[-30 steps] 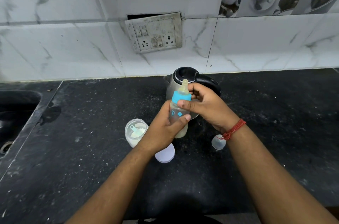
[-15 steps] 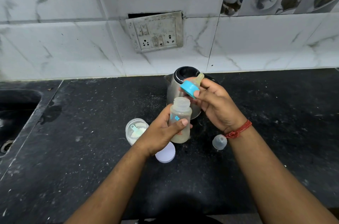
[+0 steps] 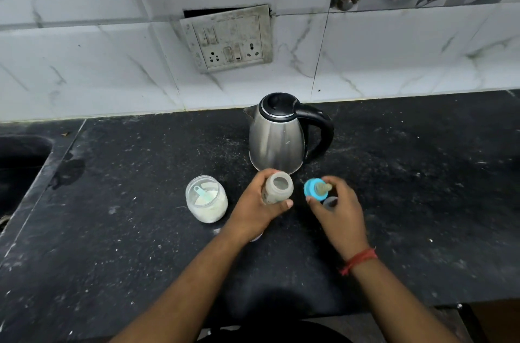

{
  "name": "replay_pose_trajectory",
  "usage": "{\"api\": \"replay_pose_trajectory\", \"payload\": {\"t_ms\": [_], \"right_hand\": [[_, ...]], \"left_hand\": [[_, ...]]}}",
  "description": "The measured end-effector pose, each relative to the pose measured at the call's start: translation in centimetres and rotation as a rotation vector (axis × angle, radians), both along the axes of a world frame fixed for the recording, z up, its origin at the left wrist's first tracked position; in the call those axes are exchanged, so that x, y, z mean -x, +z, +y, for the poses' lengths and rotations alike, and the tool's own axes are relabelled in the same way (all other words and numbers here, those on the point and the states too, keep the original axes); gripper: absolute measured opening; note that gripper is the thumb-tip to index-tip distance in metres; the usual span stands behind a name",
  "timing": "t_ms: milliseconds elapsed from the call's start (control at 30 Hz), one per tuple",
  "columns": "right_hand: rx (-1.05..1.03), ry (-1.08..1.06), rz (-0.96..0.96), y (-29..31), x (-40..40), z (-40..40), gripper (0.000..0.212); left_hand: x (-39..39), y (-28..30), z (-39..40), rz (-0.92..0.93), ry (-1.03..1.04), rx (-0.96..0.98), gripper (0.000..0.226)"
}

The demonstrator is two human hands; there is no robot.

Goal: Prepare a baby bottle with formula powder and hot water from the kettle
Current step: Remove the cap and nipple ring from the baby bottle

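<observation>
On the dark worktop (image 3: 112, 230), an open jar of formula powder (image 3: 206, 199) with a scoop inside stands at the left. Just beside it, the left hand (image 3: 257, 209) grips the uncapped baby bottle (image 3: 277, 188), in front of the steel kettle (image 3: 281, 134). To the right, the right hand (image 3: 336, 209) pinches the blue teat cap (image 3: 316, 188).

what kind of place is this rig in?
Most likely a home kitchen: a black stone counter against a marble-look tiled wall, a sink at its left end, and an electric kettle below a wall socket panel.
</observation>
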State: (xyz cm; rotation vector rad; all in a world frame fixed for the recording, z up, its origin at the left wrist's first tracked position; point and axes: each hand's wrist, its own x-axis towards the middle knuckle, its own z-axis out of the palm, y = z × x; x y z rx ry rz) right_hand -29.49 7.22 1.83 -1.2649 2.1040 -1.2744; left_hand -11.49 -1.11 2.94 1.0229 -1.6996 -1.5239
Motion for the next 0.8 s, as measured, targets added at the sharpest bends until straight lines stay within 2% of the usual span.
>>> {"api": "replay_pose_trajectory", "payload": {"t_ms": [100,300,533,800], "right_hand": [[-0.1,0.002,0.114,-2.8,-0.2,2.5,0.044],[-0.269,-0.02,0.254,-6.2,0.2,5.2,0.042],[-0.32,-0.013,0.36,-7.4,1.4,5.9,0.041],[-0.325,-0.002,0.389,-7.5,1.4,6.3,0.05]], "left_hand": [[1.3,-1.8,0.3,-0.097,0.014,0.044,0.061],[3.7,-4.0,0.6,-0.11,0.011,-0.055,0.053],[4.6,-6.0,0.5,-0.177,-0.031,-0.048,0.048],[4.6,-6.4,0.0,-0.204,-0.041,-0.041,0.05]]}}
